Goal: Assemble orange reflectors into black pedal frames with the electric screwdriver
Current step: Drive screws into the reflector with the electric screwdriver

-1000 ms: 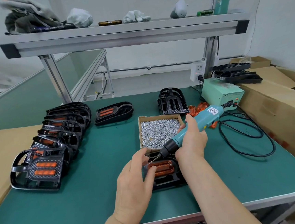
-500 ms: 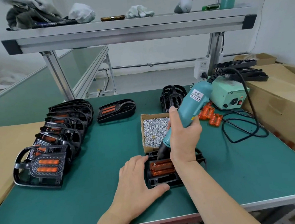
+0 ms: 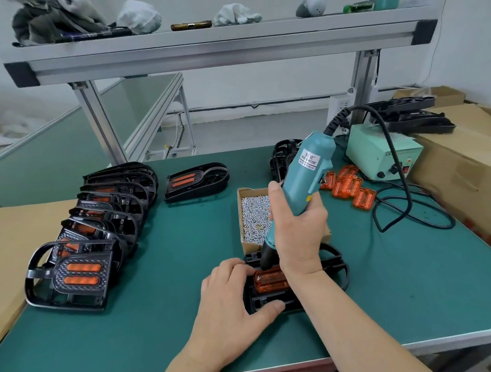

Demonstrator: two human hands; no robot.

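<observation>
Head view: electric screwdriver [image 3: 303, 186] raised near-upright, bit at reflector [image 3: 269, 281].
Right hand [image 3: 299, 234] wraps it; left hand [image 3: 230, 300], pinching earlier, now grips pedal frame [image 3: 331, 267]; driving likely starts.

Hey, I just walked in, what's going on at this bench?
A person is screwing an orange reflector into a black pedal frame on the green table. The right hand grips the electric screwdriver, tip down at the reflector's end, while the left hand holds the frame steady. A box of screws sits just behind. A row of finished pedals lies to the left, and loose reflectors wait to the right.
</observation>
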